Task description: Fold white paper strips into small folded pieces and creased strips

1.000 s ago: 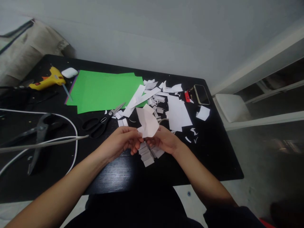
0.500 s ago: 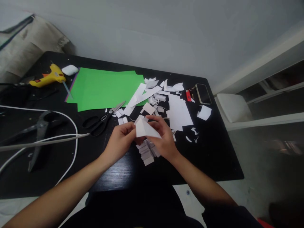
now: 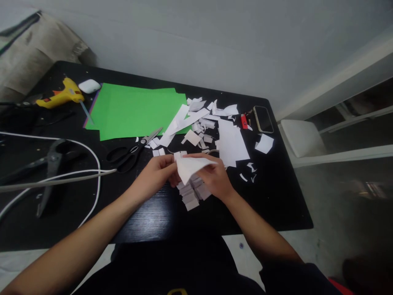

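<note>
Fingers [image 3: 172,164] on our left hand [image 3: 156,176] and right hand [image 3: 216,180] are closed in a pinch on one white paper piece [image 3: 193,167]. The left pinches its left edge, and the right lies over its top edge. The piece is in the air just above the desk [image 3: 147,223], directly over a pile of cut strips [image 3: 192,197]. We can't tell if it touches them. It looks folded, with a point hanging down.

Our read on the step in hand: we're working a fold in that piece with both hands. It's a thin, floppy sheet, so it calls for firm pinches on both sides and aligned edges.

Scissors [image 3: 132,153] lie just to the left, with the green sheet [image 3: 135,110] behind. White offcuts [image 3: 231,143] are to the right, and a phone [image 3: 263,119] is at the far corner.
</note>
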`<state>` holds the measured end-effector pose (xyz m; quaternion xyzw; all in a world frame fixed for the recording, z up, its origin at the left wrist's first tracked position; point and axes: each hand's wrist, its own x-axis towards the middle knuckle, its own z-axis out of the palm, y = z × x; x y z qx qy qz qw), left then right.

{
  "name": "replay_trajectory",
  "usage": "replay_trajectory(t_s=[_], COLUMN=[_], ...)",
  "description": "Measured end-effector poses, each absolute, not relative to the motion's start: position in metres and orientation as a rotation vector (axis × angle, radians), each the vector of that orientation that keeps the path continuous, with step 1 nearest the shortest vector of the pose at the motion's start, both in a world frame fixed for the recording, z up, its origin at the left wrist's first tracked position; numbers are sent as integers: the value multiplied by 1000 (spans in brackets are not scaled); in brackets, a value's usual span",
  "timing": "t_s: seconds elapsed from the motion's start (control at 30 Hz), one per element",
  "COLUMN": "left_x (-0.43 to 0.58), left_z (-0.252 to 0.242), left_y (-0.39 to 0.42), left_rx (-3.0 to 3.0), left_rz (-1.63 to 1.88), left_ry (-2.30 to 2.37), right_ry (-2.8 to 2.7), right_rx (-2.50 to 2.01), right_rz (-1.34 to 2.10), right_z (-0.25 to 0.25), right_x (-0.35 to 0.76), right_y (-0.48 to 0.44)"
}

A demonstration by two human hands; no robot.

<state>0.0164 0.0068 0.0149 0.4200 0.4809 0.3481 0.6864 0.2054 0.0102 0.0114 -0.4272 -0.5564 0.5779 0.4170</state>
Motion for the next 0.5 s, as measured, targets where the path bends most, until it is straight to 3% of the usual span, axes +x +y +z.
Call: replay_trajectory(t_s=[0.23, 0.5], left_x=[18, 26], left_z=[11, 9], left_y=[4, -1], left_rx=[620, 764], left_rz=[779, 897], left_ry=[963, 996], right_ry=[-1164, -1188], right_rx=[-1035, -1086], right_rz=[1530, 1370], right_z=[7, 4], right_x=[200, 195], right_y=[7, 2])
